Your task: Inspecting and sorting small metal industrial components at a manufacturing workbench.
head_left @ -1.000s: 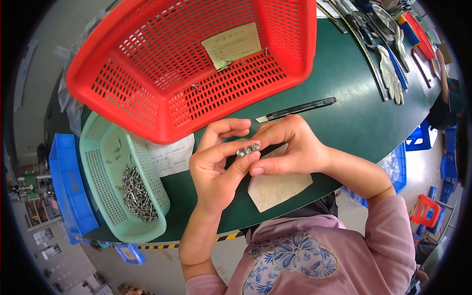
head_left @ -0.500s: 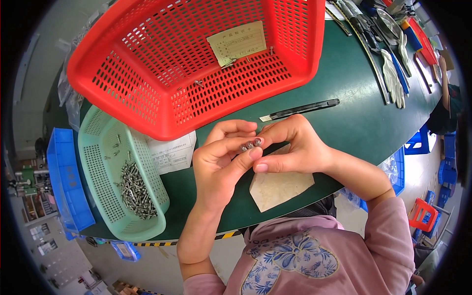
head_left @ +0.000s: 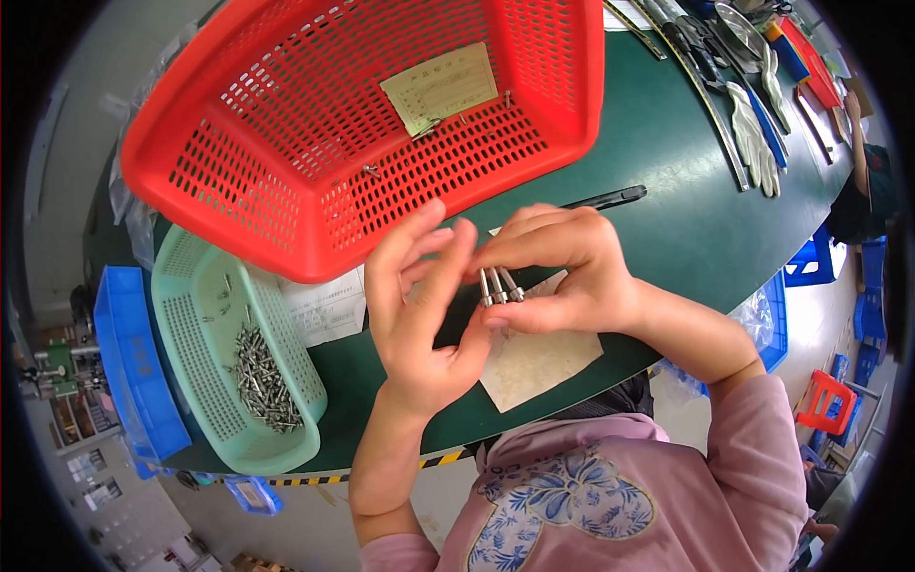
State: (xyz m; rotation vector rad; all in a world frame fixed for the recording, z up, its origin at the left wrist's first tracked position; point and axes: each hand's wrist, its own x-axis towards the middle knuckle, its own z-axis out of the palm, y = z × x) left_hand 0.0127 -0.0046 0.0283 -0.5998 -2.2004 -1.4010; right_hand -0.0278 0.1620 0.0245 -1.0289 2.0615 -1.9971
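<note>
Three small shiny metal screws (head_left: 499,289) stand side by side between the thumb and fingers of my right hand (head_left: 577,272), heads toward me. My left hand (head_left: 415,319) is open beside them, fingers raised and apart, its thumb tip close to the screw heads; whether it touches them I cannot tell. Below both hands a cream-coloured sheet (head_left: 534,367) lies on the green table (head_left: 681,143). A pile of similar screws (head_left: 262,381) rests in the pale green basket (head_left: 313,434) at the left.
A large red basket (head_left: 286,262) with a paper card (head_left: 440,86) and a few screws stands ahead. Behind my right hand lies a black utility knife (head_left: 610,197). Gloves (head_left: 753,138) and tools lie far right. A blue bin (head_left: 138,353) stands at far left.
My left fingers have spread and come away from the screws. The screws have turned from end-on to side-on and now sit in my right hand's pinch.
</note>
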